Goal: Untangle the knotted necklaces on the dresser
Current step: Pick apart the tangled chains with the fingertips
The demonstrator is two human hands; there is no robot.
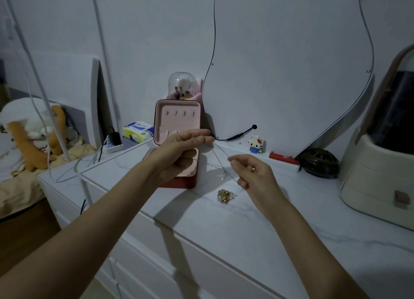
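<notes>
**Necklace Separation: Partly Complete**

Forearms enter from 6 o'clock over the white marble surface (246, 227). At 12 o'clock on it stands the open pink jewelry box (177, 128). In front of the box, the left hand (181, 150) holds a grip pinching the upper end of a thin silver chain (220, 162). At 3 o'clock, the right hand (253, 173) pinches a lower strand. Chain hangs taut between both, crossing at a small knot, judged unresolved. Gold-beaded tangle (226, 196) rests untouched below: remaining work.
</notes>
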